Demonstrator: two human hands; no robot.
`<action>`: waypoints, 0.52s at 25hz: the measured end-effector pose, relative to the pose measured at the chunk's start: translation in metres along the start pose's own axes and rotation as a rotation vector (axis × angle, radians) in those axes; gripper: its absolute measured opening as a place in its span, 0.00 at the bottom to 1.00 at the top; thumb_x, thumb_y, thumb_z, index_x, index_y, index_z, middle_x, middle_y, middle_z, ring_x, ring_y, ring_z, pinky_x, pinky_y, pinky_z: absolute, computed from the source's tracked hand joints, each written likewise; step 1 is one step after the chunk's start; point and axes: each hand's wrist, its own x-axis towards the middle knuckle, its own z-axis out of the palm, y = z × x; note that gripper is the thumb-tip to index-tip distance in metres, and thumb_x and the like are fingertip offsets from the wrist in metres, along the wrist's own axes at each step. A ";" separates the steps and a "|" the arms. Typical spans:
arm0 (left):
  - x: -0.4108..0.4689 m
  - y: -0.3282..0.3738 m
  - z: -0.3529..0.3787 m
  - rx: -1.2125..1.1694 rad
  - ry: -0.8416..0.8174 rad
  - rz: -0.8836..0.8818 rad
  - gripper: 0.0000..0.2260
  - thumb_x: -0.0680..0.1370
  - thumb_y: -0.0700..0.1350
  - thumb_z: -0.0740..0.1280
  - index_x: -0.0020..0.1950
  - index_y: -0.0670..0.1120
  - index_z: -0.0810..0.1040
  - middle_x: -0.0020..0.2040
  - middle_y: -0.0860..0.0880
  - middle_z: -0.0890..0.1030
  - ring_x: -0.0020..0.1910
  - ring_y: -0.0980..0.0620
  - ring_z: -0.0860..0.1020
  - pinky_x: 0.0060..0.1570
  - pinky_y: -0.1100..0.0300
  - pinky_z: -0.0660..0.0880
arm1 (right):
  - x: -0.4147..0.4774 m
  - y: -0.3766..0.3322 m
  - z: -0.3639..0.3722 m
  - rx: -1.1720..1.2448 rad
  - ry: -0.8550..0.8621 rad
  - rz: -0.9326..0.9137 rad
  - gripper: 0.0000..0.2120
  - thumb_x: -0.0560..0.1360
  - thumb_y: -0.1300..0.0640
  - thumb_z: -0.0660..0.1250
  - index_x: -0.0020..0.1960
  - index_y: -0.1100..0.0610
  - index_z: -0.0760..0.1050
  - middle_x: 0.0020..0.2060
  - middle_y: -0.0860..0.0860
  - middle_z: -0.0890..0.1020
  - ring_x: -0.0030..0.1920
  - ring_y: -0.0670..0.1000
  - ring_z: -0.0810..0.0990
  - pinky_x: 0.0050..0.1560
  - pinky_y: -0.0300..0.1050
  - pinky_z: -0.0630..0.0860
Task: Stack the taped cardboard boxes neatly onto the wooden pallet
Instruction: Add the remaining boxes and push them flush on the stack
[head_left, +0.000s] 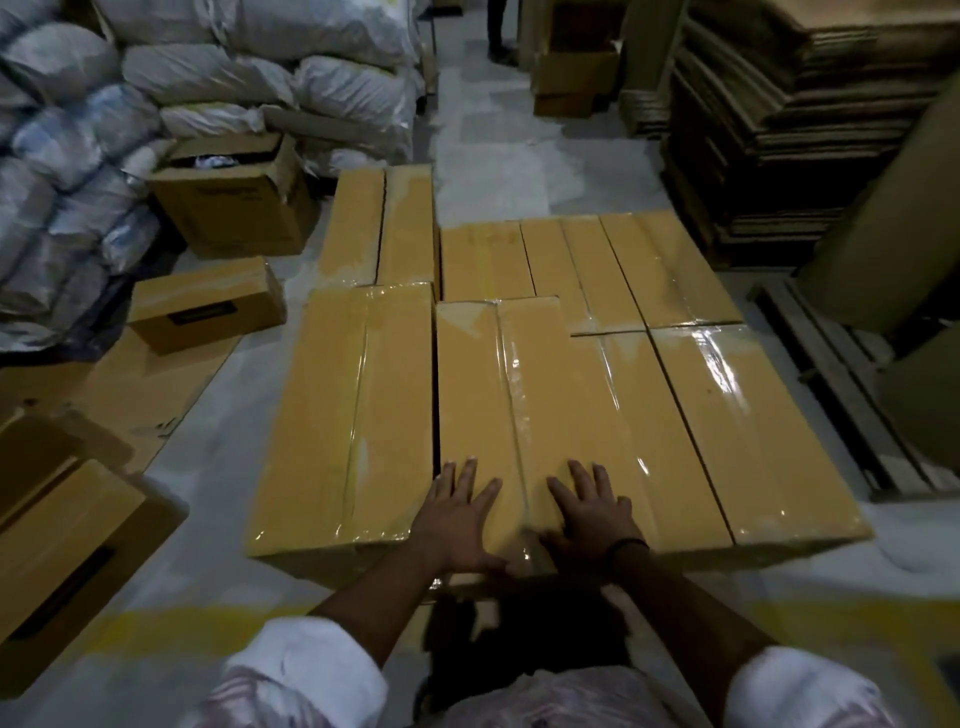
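Two hands are down flat on the near end of one long taped box (524, 415), and that box sits dead centre under them, running straight away from the person. The left hand (457, 514) is spread wide, fingers splayed, palm pressing the top near the box's left edge; the right hand (589, 514), a dark band at its wrist, lies just beside it on the same lid, fingers equally fanned out. Neither hand is curled around anything, both simply rest palm-down on the shiny tape. Touching this box on the left sits a second long box (343, 421), its near end a little further forward; on the right lies a third one (737, 426), tight against it. That makes three in the near row. Beyond them, a far row: a pair of narrower tops at the back left (379, 228) and, as far as the seams show, about three more at the back right (592, 265), all lying level with each other. The pallet under the stack is hidden by the boxes. Off to the left, a small closed carton (208, 304) rests on flattened cardboard, with an open carton (234, 202) behind it and a heap of white sacks (208, 67) beyond. At far right, stacked cardboard sheets (789, 119) rise high.
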 end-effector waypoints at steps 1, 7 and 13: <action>-0.002 -0.003 0.001 0.016 -0.003 0.007 0.58 0.65 0.78 0.68 0.84 0.57 0.40 0.82 0.44 0.32 0.80 0.36 0.34 0.78 0.40 0.40 | -0.005 -0.004 0.001 0.024 -0.006 0.013 0.45 0.73 0.29 0.62 0.80 0.43 0.46 0.81 0.51 0.40 0.79 0.63 0.39 0.71 0.72 0.56; -0.018 -0.015 0.011 0.093 -0.042 0.035 0.62 0.63 0.76 0.72 0.83 0.57 0.37 0.81 0.46 0.30 0.78 0.33 0.29 0.77 0.33 0.37 | -0.033 -0.017 0.011 0.001 -0.037 0.055 0.51 0.67 0.26 0.66 0.80 0.41 0.44 0.80 0.49 0.39 0.79 0.64 0.38 0.71 0.73 0.57; -0.034 -0.026 0.016 0.090 0.025 0.017 0.62 0.65 0.66 0.78 0.84 0.54 0.39 0.83 0.49 0.35 0.79 0.32 0.34 0.79 0.41 0.48 | -0.035 -0.008 0.014 -0.082 0.032 -0.032 0.45 0.70 0.30 0.68 0.79 0.40 0.50 0.81 0.46 0.43 0.79 0.60 0.42 0.70 0.68 0.61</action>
